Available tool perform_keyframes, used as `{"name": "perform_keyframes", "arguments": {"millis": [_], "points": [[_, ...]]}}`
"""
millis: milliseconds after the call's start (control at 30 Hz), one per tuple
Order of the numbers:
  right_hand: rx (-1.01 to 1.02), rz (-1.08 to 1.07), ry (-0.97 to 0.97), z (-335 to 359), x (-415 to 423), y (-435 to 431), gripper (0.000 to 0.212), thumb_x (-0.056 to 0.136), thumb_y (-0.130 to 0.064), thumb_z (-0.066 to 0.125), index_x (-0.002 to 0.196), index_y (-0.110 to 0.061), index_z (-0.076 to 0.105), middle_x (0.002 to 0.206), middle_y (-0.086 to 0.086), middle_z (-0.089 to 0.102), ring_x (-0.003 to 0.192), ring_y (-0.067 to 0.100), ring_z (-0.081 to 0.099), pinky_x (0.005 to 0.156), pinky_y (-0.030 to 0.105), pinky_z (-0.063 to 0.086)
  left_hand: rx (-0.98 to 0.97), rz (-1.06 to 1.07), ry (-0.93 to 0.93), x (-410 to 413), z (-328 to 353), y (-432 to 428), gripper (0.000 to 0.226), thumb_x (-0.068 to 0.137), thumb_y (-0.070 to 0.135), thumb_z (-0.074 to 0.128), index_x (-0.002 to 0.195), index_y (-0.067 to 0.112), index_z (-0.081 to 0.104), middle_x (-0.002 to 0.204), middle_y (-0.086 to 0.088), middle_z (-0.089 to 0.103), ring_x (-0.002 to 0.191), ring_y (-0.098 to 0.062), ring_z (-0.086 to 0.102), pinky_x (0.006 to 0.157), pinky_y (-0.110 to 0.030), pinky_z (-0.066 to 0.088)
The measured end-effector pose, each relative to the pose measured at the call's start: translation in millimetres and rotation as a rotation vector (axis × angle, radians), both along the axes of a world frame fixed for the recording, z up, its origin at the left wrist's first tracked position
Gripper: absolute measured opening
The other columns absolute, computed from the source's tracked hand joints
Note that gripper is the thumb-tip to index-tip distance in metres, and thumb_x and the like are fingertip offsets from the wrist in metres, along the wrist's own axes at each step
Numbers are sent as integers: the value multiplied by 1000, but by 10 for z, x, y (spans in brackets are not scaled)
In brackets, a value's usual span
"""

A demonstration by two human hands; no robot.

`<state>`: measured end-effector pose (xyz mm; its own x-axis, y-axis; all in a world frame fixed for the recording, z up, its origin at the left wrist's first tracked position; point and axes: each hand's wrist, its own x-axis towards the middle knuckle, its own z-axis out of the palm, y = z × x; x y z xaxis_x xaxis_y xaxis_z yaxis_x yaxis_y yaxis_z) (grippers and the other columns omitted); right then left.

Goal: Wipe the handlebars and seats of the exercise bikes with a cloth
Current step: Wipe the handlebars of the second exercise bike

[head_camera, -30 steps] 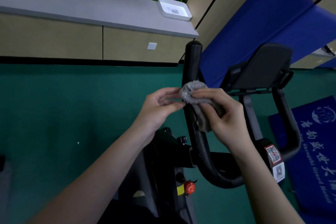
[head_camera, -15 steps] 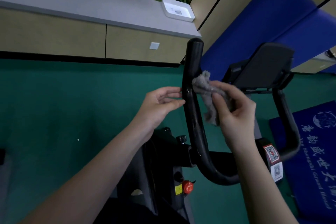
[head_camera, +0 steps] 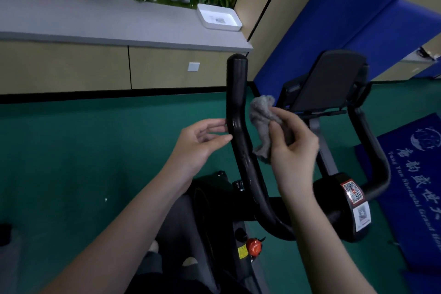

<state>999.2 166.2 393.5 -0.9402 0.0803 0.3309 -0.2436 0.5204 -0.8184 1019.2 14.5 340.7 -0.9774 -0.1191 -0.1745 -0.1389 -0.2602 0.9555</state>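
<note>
right hand is gripping grey cloth in curled fingers, just beside handlebar; left hand is touching its other side, fingers relaxed

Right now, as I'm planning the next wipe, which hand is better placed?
Right: the right hand holds the cloth beside the handlebar; the left hand is empty.

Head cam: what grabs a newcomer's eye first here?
Centre frame, the black handlebar runs up the picture, with the right hand pinching a crumpled grey cloth just to its right. The left hand is open at the bar's left edge. Low down, a red knob stands out against the dark.
</note>
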Motion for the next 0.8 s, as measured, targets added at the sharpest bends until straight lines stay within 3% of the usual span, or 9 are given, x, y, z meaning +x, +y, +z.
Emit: {"name": "perform_keyframes", "arguments": {"millis": [100, 233, 400, 600, 800], "points": [[-9, -36, -75, -96, -33, -128, 25, 92, -4, 57, 106, -18, 71, 99, -5, 72, 95, 5, 66, 88, 27, 53, 0, 16, -7, -5, 15, 14, 29, 81, 7, 70, 108, 19, 67, 106, 1, 70, 90, -5, 67, 80, -15, 49], [-70, 66, -284, -136, -157, -170, 26, 95, -8, 52, 115, -15, 67, 109, 3, 71, 107, 16, 65, 99, 43, 49, 16, 27, 2, 14, 37, 38, 32, 82, 4, 68, 113, 11, 65, 109, -3, 68, 80, 1, 64, 73, -9, 48], [-154, 216, -402, -139, -72, 91, 29, 93, -1, 54, 102, -25, 68, 98, -4, 75, 96, 11, 69, 83, 25, 52, 32, 30, 6, 11, 26, 46, 33, 83, 2, 67, 115, 6, 64, 110, -6, 68, 80, -2, 62, 73, -10, 48], [-67, 167, -219, -108, -85, -52, 30, 91, -2, 58, 113, -21, 67, 110, -1, 71, 107, 9, 65, 98, 33, 50, 66, 48, 5, -1, -13, 91, 29, 83, 4, 68, 111, 11, 66, 102, 1, 69, 77, 4, 64, 68, -8, 47], [136, 271, 44, 8, 1, 135, 28, 91, -2, 55, 108, -20, 68, 97, -8, 70, 84, 1, 65, 75, 19, 48, 88, 80, -82, 60, -65, 150, 28, 83, 19, 70, 111, 18, 68, 108, 3, 70, 93, -2, 65, 79, -16, 46]]}}
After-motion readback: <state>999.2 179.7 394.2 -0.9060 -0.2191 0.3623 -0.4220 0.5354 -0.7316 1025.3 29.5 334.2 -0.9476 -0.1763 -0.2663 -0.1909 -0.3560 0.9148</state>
